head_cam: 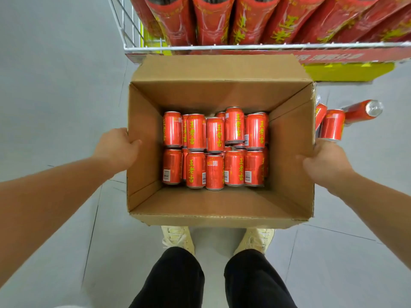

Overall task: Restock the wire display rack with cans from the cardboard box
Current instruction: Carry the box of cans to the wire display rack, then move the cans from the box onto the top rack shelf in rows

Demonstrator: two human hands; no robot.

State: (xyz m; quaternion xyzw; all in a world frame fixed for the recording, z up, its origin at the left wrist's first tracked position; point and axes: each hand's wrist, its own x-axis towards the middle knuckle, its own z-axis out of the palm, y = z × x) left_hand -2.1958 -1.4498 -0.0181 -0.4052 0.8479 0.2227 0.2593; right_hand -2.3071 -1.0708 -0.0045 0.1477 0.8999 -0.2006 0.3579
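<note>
Open cardboard box (220,203) held over the grey tiled floor (55,85), flaps turned outward, top fully open. Left hand (117,150) clamped on the box's left wall, thumb hooked over the rim to the inside, the other fingers hidden behind the cardboard. Right hand (327,163) gripping the right wall the same way, thumb inside, fingers wrapped outside. Both hands closed on the box, nothing else in them.

Red cans (214,150) lie on their sides in the bottom of the box, in two rows, packed touching, with more cans partly hidden beneath the upper ones. Yellow characters and barcodes show on the labels.

Wire display rack (222,47) directly beyond the box's far flap; its front rail runs across the top of the view. Shrink-wrapped red packs (244,21) stand behind that rail. Below the rail, a red strip with pale lettering and a yellow base (347,72).

Right of the box, on the floor: loose cans (332,124) just beside the box wall, and one more tipped can (362,111) with its silver end toward the right.

Person's pale shoes (178,237) and dark trousers (171,281) below the near flap.
</note>
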